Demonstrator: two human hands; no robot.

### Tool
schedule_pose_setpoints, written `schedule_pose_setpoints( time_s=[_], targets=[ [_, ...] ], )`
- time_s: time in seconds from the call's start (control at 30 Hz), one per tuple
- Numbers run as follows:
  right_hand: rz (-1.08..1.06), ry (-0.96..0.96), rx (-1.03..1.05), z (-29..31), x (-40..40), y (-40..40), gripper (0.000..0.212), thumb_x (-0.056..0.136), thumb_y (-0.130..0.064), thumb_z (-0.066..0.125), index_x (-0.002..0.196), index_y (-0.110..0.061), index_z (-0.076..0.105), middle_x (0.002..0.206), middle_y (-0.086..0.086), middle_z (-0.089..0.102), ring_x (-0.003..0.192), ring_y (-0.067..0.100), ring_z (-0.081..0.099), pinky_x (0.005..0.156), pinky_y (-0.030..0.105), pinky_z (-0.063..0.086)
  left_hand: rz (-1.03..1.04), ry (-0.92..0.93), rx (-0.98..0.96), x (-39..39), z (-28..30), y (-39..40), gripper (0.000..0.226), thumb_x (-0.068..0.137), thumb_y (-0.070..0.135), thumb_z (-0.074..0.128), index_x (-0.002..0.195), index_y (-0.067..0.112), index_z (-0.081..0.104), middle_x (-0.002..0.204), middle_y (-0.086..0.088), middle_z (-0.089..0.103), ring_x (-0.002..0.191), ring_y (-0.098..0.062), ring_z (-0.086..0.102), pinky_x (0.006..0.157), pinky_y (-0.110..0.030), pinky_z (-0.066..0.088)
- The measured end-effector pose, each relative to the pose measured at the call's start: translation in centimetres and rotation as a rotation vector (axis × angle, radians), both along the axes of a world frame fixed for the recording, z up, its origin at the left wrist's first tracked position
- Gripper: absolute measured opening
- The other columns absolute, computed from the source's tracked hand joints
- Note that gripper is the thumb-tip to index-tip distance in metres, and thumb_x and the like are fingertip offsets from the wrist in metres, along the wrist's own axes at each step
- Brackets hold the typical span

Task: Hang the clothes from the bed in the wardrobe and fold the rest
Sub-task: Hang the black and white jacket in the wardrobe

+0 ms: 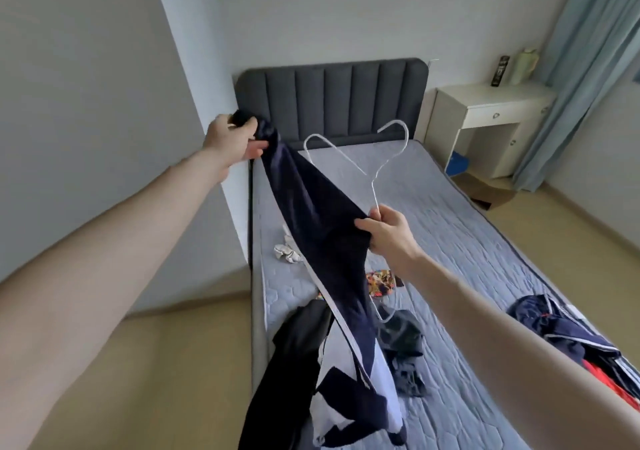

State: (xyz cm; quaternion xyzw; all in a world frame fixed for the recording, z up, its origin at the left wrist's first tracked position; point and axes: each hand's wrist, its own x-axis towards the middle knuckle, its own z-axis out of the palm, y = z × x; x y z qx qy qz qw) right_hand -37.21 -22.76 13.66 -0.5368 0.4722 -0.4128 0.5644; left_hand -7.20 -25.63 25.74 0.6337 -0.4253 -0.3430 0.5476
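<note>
Two hands (235,137) hold navy garment (325,227).

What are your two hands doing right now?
Left hand: grips one end of the dark navy garment.
Right hand: grips the white wire hanger and pinches the same garment.

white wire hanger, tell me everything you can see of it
The white wire hanger is thin, bent wire, looking metal with a white coat. It is held up above the bed. The right hand pinches it together with an edge of the navy garment. Two curved ends point toward the headboard; another loop shows below the hand.
</note>
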Motion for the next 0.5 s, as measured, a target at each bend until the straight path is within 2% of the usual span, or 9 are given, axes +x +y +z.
schedule_pose_setpoints(
  time_s=[0.07, 0.1, 0.13, 0.17, 0.23, 0.3, 0.33, 0.4, 0.5],
  targets=[
    [-0.029, -0.092, 0.019, 1.1, 1.9, 0.6, 0.049, 0.091, -0.002, 0.066, 0.069, -0.026, 0.030, 0.057, -0.005, 0.028, 0.048, 0.012, 0.025, 0.046, 0.025, 0.023, -0.003, -0.221, 0.225, 1.5, -3.6, 2.0, 0.050, 0.098, 0.024, 0.064, 0.142, 0.012, 0.044, 0.125, -0.003, 0.053, 0.103, -0.021, 0.061, 0.084, -0.031, 0.055],
    [-0.035, -0.120, 0.018, 1.6, 2.9, 0.9, 0.050, 0.092, -0.004, 0.068, 0.068, -0.026, 0.029, 0.057, -0.005, 0.028, 0.047, 0.012, 0.024, 0.046, 0.027, 0.023, -0.008, -0.403, 0.271, 1.5, -5.5, 3.6, 0.069, 0.095, 0.027, 0.069, 0.153, 0.014, 0.033, 0.141, -0.001, 0.047, 0.119, -0.021, 0.056, 0.092, -0.031, 0.051],
    [-0.034, -0.136, 0.014, 1.9, 4.1, 1.3, 0.051, 0.092, -0.005, 0.068, 0.068, -0.026, 0.029, 0.056, -0.005, 0.028, 0.047, 0.012, 0.024, 0.046, 0.027, 0.023, -0.042, -0.518, 0.243, 0.9, -7.5, 6.1, 0.073, 0.092, 0.030, 0.072, 0.154, 0.021, 0.033, 0.149, 0.002, 0.043, 0.128, -0.019, 0.053, 0.093, -0.029, 0.051],
    [-0.036, -0.146, 0.015, 2.2, 5.2, 1.8, 0.051, 0.092, -0.005, 0.069, 0.068, -0.026, 0.029, 0.057, -0.005, 0.028, 0.046, 0.011, 0.025, 0.045, 0.026, 0.024, -0.111, -0.529, 0.173, -0.4, -9.4, 9.2, 0.062, 0.089, 0.034, 0.074, 0.144, 0.032, 0.045, 0.145, 0.010, 0.047, 0.125, -0.016, 0.057, 0.084, -0.024, 0.054],
    [-0.039, -0.169, 0.023, 2.7, 7.0, 2.7, 0.052, 0.092, -0.006, 0.070, 0.068, -0.027, 0.028, 0.060, -0.003, 0.026, 0.047, 0.012, 0.023, 0.045, 0.026, 0.022, -0.240, -0.496, 0.114, -3.2, -14.2, 15.9, 0.029, 0.077, 0.049, 0.071, 0.104, 0.046, 0.060, 0.110, 0.025, 0.060, 0.097, -0.003, 0.065, 0.065, -0.019, 0.055],
    [-0.021, -0.172, 0.021, 3.2, 8.6, 3.5, 0.053, 0.092, -0.009, 0.071, 0.068, -0.027, 0.028, 0.062, -0.002, 0.025, 0.049, 0.013, 0.021, 0.043, 0.025, 0.020, -0.401, -0.472, 0.291, -5.2, -19.2, 22.1, 0.027, 0.072, 0.057, 0.067, 0.090, 0.038, 0.060, 0.090, 0.021, 0.067, 0.078, -0.003, 0.065, 0.070, -0.029, 0.057],
    [-0.015, -0.166, 0.016, 3.5, 9.6, 4.1, 0.053, 0.092, -0.011, 0.072, 0.067, -0.027, 0.028, 0.061, -0.003, 0.026, 0.050, 0.013, 0.021, 0.042, 0.025, 0.020, -0.504, -0.465, 0.448, -5.5, -21.5, 24.6, 0.033, 0.070, 0.061, 0.068, 0.092, 0.038, 0.060, 0.090, 0.021, 0.068, 0.078, -0.002, 0.064, 0.075, -0.030, 0.057],
    [-0.014, -0.169, 0.009, 4.2, 11.2, 5.2, 0.053, 0.092, -0.014, 0.073, 0.067, -0.027, 0.029, 0.060, -0.004, 0.028, 0.049, 0.012, 0.023, 0.042, 0.024, 0.022, -0.689, -0.432, 0.764, -5.6, -25.5, 27.5, 0.057, 0.066, 0.071, 0.071, 0.114, 0.044, 0.057, 0.113, 0.026, 0.064, 0.099, 0.001, 0.061, 0.088, -0.024, 0.052],
    [-0.036, -0.207, 0.026, 5.6, 13.8, 7.2, 0.053, 0.093, -0.016, 0.074, 0.067, -0.026, 0.028, 0.057, -0.006, 0.027, 0.047, 0.011, 0.021, 0.041, 0.022, 0.024, -0.601, -0.346, 0.864, -4.1, -29.9, 28.3, 0.102, 0.072, 0.065, 0.076, 0.155, 0.028, 0.030, 0.153, 0.006, 0.044, 0.131, -0.014, 0.051, 0.106, -0.028, 0.043]
  ],
)
